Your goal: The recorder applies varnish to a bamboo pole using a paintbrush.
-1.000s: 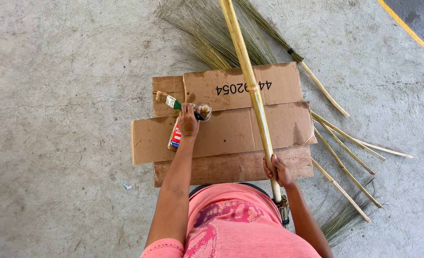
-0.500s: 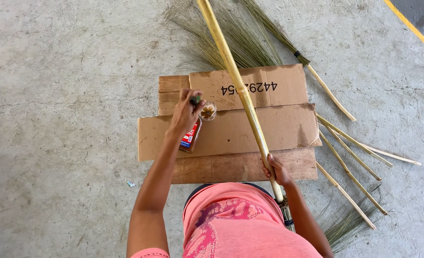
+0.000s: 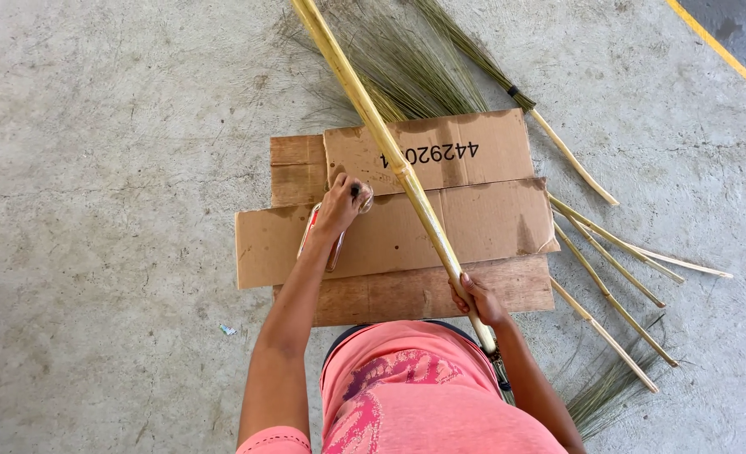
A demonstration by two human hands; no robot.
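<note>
Bare concrete floor (image 3: 112,168), grey and scuffed, yellow painted line (image 3: 722,52) cut off at the top right corner. Flattened cardboard sheets (image 3: 474,227) lie overlapped on the floor in front of the person, printed digits on the top piece, not copied.

Left hand (image 3: 339,206) is closed around a small tube-like container (image 3: 310,235) with red and white on it, pressed down against the cardboard. Most of the container is hidden under the fingers and wrist; can't tell exactly what it is. Something dark and a round clear bit (image 3: 365,198) show at the fingertips, too small to make out.

Right hand (image 3: 476,298) grips a long bamboo pole (image 3: 390,151) near its lower end. Pole runs diagonally up-left over the cardboard and out of frame at the top; its bottom end is hidden behind the pink shirt (image 3: 423,387).

Loose broom grass (image 3: 407,71) sits beyond the cardboard, partly under the pole. Thinner sticks with grass ends (image 3: 617,277) lie fanned out on the floor to the right, some tips hidden by the right arm.
</note>
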